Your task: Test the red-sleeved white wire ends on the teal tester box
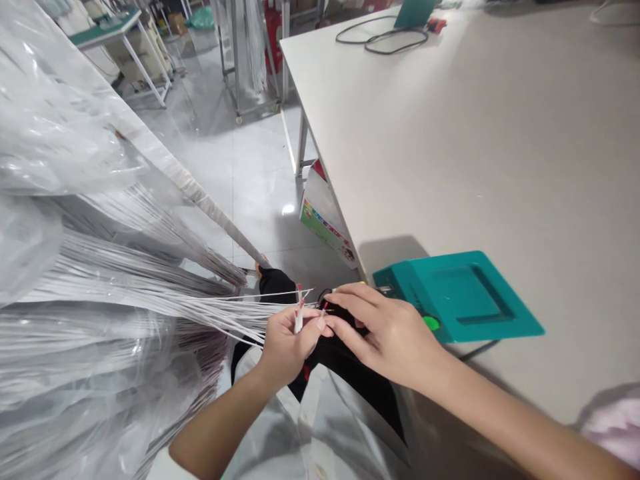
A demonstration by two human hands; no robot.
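Observation:
My left hand [285, 347] is closed around a bundle of thin white wires [200, 308] that runs in from the left. Short white ends with red tips [299, 303] stick up out of its grip. My right hand [395, 333] meets it fingertip to fingertip, thumb and forefinger closing around one small red-tipped wire end [325, 307]; the exact contact is too small to make out. Just beyond the right hand, a teal box-shaped device [420, 287] with a green button [431, 323] sits at the table's edge.
More wire bundles under clear plastic [75, 153] hang on a rack with a slanting bar [200, 197] at left. The pale table [465, 167] fills the right, with a black cable [380, 47] at its far end. A printed carton [325, 220] stands beneath its edge.

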